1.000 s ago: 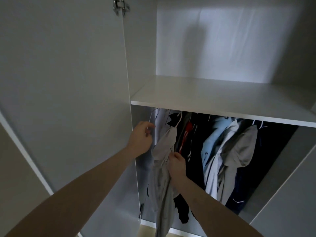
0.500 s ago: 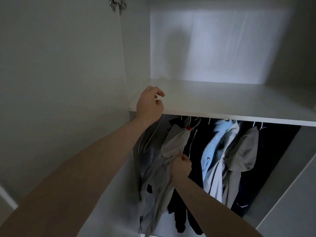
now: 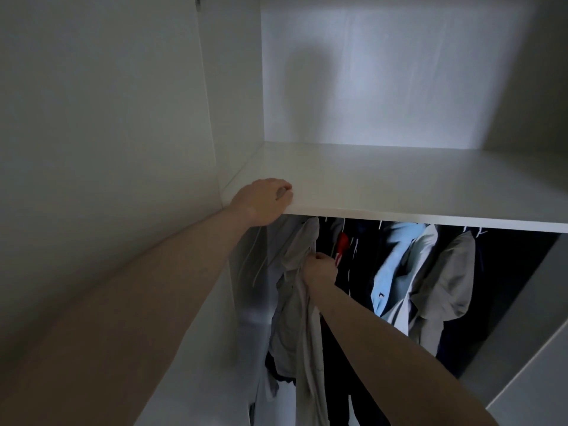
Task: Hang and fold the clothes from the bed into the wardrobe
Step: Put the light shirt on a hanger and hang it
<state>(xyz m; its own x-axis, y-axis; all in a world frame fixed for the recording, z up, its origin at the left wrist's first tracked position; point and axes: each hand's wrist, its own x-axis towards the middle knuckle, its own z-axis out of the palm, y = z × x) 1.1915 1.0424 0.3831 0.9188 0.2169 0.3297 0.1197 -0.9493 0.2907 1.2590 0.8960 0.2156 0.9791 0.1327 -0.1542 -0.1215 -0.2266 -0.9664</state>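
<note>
Inside the white wardrobe, a light grey garment [image 3: 296, 305] hangs at the left end of the row under the shelf [image 3: 399, 186]. My right hand [image 3: 319, 269] grips its fabric near the top. My left hand [image 3: 264, 201] rests on the shelf's front left corner, fingers curled over the edge. Just below that hand hangs a thin white hanger [image 3: 254, 259]; its hook is hidden. The rail itself is out of sight behind the shelf.
More clothes hang to the right: dark items [image 3: 359, 272], a light blue shirt [image 3: 396, 259] and a grey top [image 3: 451, 281]. The open door [image 3: 107, 118] fills the left side. A white panel [image 3: 534, 373] closes the lower right.
My left hand left the hanger hook and rose onto the shelf edge. The right hand kept its grip on the grey garment, which shifted slightly right. The view tilted upward.
</note>
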